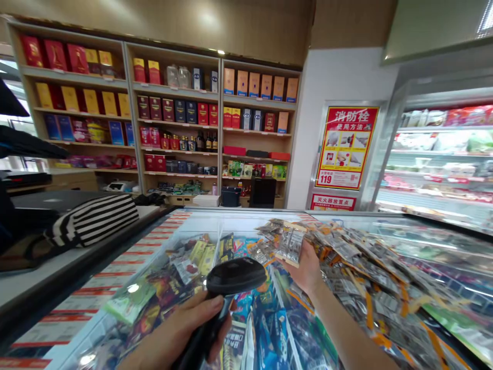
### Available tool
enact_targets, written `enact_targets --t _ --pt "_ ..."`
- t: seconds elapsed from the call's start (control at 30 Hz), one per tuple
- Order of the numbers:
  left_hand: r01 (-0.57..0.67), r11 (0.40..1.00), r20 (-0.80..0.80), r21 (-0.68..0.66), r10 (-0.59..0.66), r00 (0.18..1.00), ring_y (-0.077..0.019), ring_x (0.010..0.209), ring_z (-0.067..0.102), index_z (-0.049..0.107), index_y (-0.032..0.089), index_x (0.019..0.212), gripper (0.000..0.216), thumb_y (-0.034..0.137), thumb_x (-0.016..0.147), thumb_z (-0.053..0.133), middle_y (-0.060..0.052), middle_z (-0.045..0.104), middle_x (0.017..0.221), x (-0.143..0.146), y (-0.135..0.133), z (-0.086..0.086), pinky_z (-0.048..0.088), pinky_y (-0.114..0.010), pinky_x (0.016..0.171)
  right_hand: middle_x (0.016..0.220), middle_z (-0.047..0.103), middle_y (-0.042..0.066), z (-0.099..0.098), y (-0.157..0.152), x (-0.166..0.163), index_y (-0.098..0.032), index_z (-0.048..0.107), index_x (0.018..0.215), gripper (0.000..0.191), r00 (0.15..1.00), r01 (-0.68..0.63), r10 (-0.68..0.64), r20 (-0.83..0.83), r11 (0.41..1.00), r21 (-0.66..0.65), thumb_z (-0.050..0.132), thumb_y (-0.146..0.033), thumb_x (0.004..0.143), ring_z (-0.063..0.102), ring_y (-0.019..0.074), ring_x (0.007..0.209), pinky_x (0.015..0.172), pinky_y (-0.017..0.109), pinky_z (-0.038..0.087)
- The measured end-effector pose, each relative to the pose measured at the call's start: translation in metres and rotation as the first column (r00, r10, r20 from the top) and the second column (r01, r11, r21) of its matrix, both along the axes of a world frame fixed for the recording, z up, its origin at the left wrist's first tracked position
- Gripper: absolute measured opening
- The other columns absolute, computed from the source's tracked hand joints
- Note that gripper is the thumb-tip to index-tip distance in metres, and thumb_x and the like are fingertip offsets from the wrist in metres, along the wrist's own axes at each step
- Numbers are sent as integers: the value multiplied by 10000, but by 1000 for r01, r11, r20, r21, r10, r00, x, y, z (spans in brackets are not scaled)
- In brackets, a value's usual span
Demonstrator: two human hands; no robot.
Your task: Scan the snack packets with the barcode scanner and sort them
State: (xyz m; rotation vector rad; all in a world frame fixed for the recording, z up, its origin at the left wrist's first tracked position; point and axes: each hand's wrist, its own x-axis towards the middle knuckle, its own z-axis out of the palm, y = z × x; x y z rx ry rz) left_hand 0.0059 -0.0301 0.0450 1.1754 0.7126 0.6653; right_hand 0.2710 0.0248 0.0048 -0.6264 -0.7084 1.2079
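My left hand is wrapped round the handle of a black barcode scanner, whose head points forward over the glass top of a chest freezer. My right hand reaches out to the right of the scanner and holds a small silver and orange snack packet by its lower edge. The packet is lifted at the near edge of a pile of several like packets spread across the freezer lid on the right.
Colourful frozen goods show under the freezer glass. A striped bag lies on the counter at left. Wall shelves hold boxed bottles. A red fire hydrant poster and an open refrigerated case stand at right.
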Motion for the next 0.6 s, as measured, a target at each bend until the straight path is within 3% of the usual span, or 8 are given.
enact_targets --t 0.2,0.4,0.5,0.6 --pt "34 998 1 -48 -34 999 -84 401 456 508 145 721 267 410 700 498 -12 538 544 4 5 -11 299 -187 415 900 636 20 3 2 -5 -249 518 1035 394 996 -2 1 -91 1000 -6 384 -421 707 556 224 884 740 379 407" --pt "38 999 38 -18 -37 999 -81 407 459 499 140 718 265 403 689 513 -13 534 549 3 6 -9 310 -182 406 856 646 14 4 2 -8 -245 550 969 335 992 -30 30 -123 1000 4 418 -390 698 569 215 843 708 352 419" --pt "-52 999 62 16 51 997 -75 417 456 490 145 712 240 385 705 503 -3 530 551 -3 10 -5 316 -176 409 798 649 16 1 4 -9 -224 561 916 326 999 -18 16 -38 999 -49 432 -414 684 582 203 785 662 325 432" --pt "-202 979 60 32 200 978 -70 427 449 490 152 714 242 394 722 478 13 518 558 -20 14 0 327 -174 416 735 642 16 -5 7 -12 -212 552 852 296 976 90 -50 210 979 -185 422 -410 676 585 178 703 585 280 435"
